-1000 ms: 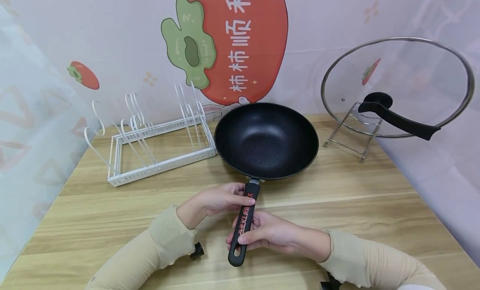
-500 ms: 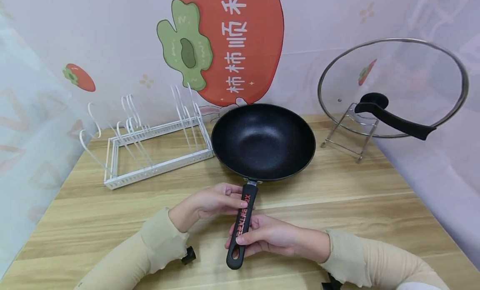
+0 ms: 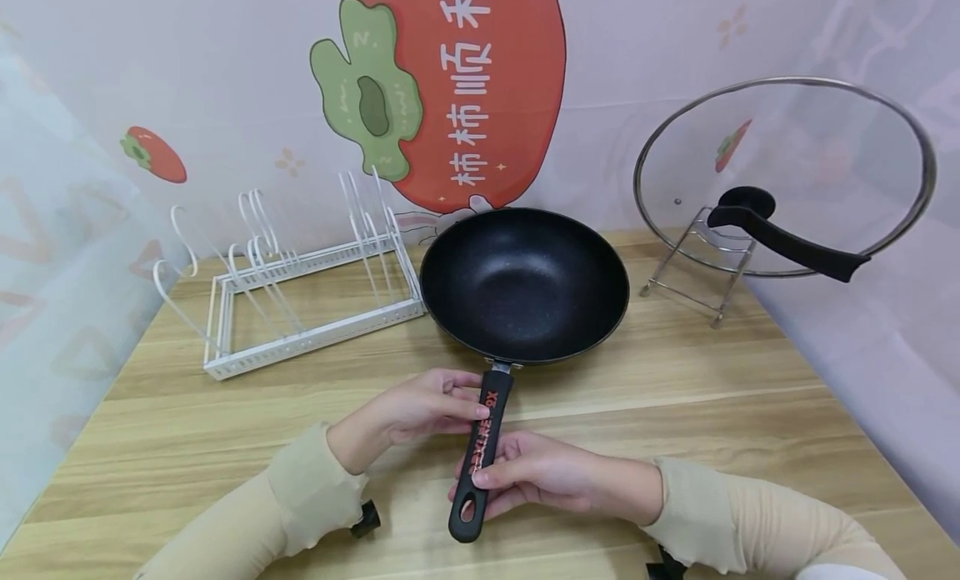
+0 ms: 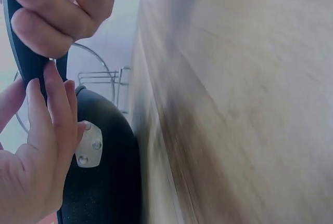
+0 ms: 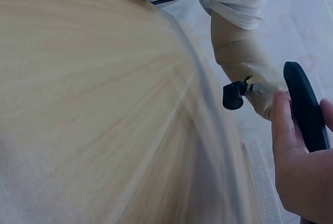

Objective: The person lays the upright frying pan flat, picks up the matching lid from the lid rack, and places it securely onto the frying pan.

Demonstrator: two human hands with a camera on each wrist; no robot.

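A black wok (image 3: 525, 288) is held level over the table, its dark bowl facing up. My left hand (image 3: 420, 409) pinches the upper part of its handle (image 3: 487, 417), the thumb at the near left edge. In the left wrist view the left fingers (image 4: 57, 115) lie fairly straight against the handle, near the riveted bracket (image 4: 91, 146). Closer to the handle's hanging hole, my right hand (image 3: 547, 476) grips it, thumb on top and fingers curled beneath. The right wrist view shows the handle's end (image 5: 307, 107) between right thumb and fingers.
A white rack (image 3: 322, 338) with upright curved dividers stands left of the wok, close to its rim. At the right, a glass lid (image 3: 825, 147) with a black handle leans on a small wire stand (image 3: 686, 301). A printed cloth wall (image 3: 600, 30) backs the wooden table (image 3: 750, 447).
My left thumb has drawn back from the middle of the handle toward its left edge, and the left forearm has shifted left. The wok and right hand stay nearly still; the view shifts slightly.
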